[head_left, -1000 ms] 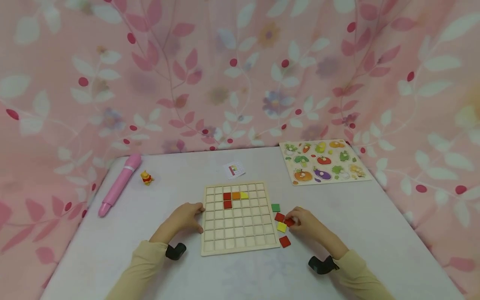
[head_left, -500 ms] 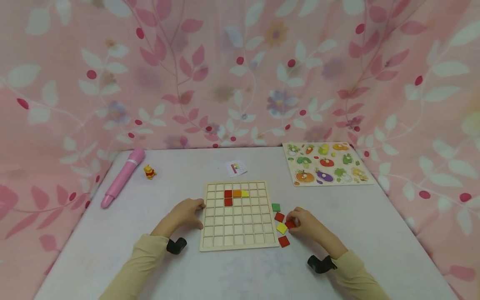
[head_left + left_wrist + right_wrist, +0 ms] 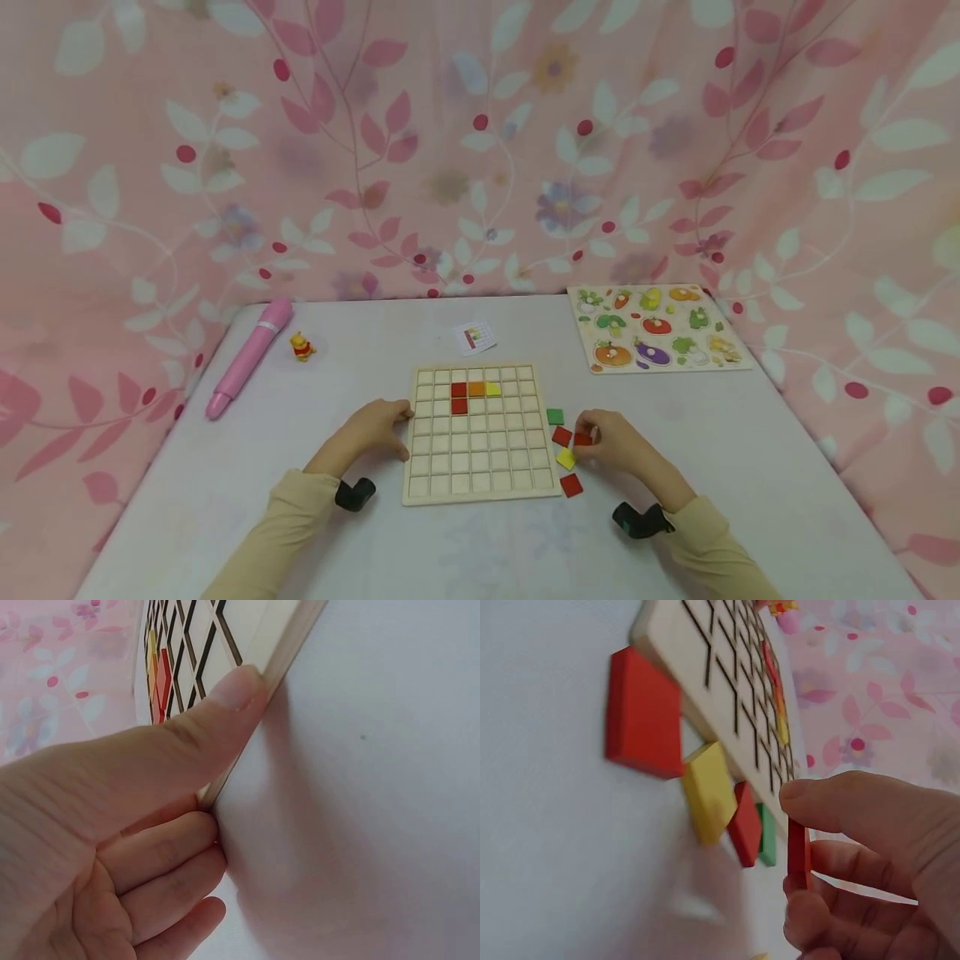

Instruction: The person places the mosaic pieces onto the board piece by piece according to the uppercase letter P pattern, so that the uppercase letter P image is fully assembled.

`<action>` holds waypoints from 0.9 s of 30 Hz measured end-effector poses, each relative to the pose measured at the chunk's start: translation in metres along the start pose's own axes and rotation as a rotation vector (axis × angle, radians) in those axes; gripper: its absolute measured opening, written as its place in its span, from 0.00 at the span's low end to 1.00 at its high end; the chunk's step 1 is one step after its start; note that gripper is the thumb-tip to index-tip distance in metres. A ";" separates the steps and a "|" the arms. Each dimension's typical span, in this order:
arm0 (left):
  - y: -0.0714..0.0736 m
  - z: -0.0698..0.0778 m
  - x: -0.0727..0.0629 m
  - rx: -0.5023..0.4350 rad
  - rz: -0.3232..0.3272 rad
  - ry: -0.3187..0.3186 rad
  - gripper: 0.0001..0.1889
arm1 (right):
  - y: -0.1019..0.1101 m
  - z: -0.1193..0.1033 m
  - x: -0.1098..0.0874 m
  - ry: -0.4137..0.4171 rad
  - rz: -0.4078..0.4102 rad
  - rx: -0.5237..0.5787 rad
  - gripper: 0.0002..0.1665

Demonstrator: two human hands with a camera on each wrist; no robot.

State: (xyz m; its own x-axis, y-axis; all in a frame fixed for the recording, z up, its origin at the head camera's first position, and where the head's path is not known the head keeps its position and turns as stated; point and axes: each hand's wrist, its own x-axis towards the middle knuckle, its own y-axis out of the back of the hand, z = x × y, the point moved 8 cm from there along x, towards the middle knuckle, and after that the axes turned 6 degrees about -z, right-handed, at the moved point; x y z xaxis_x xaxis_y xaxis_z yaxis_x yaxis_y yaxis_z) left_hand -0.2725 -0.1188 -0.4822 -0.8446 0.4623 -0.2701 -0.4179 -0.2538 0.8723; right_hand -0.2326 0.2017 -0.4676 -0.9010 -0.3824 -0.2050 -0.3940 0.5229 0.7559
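A wooden grid board (image 3: 480,483) lies on the white table, with two red, one orange and one yellow tile (image 3: 492,388) in its upper rows. My left hand (image 3: 375,433) holds the board's left edge (image 3: 281,656), thumb on top and fingers curled beside it. My right hand (image 3: 611,443) pinches a red tile (image 3: 799,855) between thumb and finger, lifted just right of the board. Loose tiles lie by it: a green one (image 3: 554,416), a red one (image 3: 561,435), a yellow one (image 3: 566,458) and another red one (image 3: 572,485).
A vegetable peg puzzle (image 3: 654,329) lies at the back right. A small pattern card (image 3: 475,337) sits behind the board. A pink marker (image 3: 250,357) and a small yellow bear figure (image 3: 302,346) lie at the back left. Pink floral cloth surrounds the table.
My right hand has lifted the red tile off the table and drawn it slightly up and away. The left hand stays on the board's edge.
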 end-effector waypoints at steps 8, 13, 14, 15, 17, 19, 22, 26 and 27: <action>0.001 0.001 -0.001 0.003 0.013 0.006 0.31 | 0.005 -0.032 0.005 0.213 0.023 -0.007 0.12; 0.001 0.002 0.000 0.010 0.009 0.000 0.31 | 0.000 -0.051 0.010 0.332 -0.011 -0.025 0.14; 0.001 0.001 0.000 0.005 0.007 0.006 0.31 | -0.003 -0.055 0.012 0.346 -0.027 -0.027 0.14; 0.001 0.001 -0.001 0.001 0.005 0.012 0.31 | -0.006 -0.058 0.014 0.358 -0.044 -0.030 0.14; 0.000 0.001 -0.001 0.000 0.004 0.010 0.31 | -0.011 -0.065 0.018 0.374 -0.066 -0.043 0.15; 0.000 0.002 -0.001 0.002 0.001 0.004 0.31 | -0.014 -0.072 0.022 0.384 -0.072 -0.050 0.15; -0.001 0.002 -0.001 -0.001 -0.002 0.002 0.31 | -0.016 -0.080 0.030 0.399 -0.062 -0.045 0.16; -0.001 0.001 -0.001 -0.009 -0.005 0.013 0.31 | -0.018 -0.092 0.040 0.439 -0.058 -0.034 0.16; -0.001 0.001 -0.001 -0.012 -0.006 0.015 0.31 | -0.018 -0.096 0.042 0.448 -0.057 -0.040 0.16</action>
State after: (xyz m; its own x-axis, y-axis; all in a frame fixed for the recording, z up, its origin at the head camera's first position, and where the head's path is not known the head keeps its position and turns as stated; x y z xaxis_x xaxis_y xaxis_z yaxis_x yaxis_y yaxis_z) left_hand -0.2707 -0.1180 -0.4823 -0.8470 0.4513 -0.2809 -0.4266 -0.2618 0.8657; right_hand -0.2459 0.1036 -0.4303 -0.7067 -0.7066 0.0356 -0.4258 0.4650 0.7762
